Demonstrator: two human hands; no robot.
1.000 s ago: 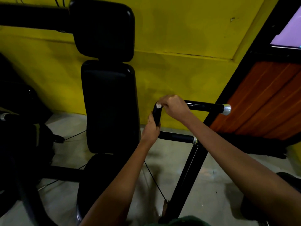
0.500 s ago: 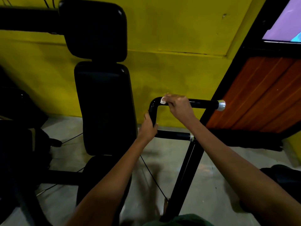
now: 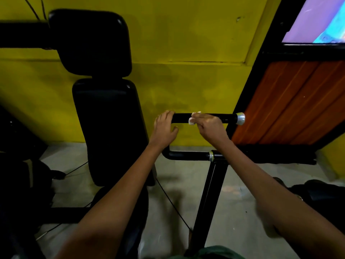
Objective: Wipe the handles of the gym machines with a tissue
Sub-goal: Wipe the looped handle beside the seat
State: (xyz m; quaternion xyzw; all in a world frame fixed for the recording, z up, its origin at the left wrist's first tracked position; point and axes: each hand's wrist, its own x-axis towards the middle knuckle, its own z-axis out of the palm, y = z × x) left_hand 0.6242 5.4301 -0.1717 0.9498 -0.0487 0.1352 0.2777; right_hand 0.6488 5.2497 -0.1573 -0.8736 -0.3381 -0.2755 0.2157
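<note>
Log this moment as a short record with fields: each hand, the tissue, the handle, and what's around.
left hand: fingers hooked over the bend end of the upper bar, thumb below it
right hand: grips the tissue around the upper bar
handle: black U-shaped bar, silver cap on the upper end
wiped part: mid upper bar; stretch toward the cap is uncovered
lower bar: untouched by either hand
nearby: black padded seat back, yellow wall, wooden panel

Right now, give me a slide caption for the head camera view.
Right hand wipes the black upper handle with a tissue while left hand steadies its bend.
</note>
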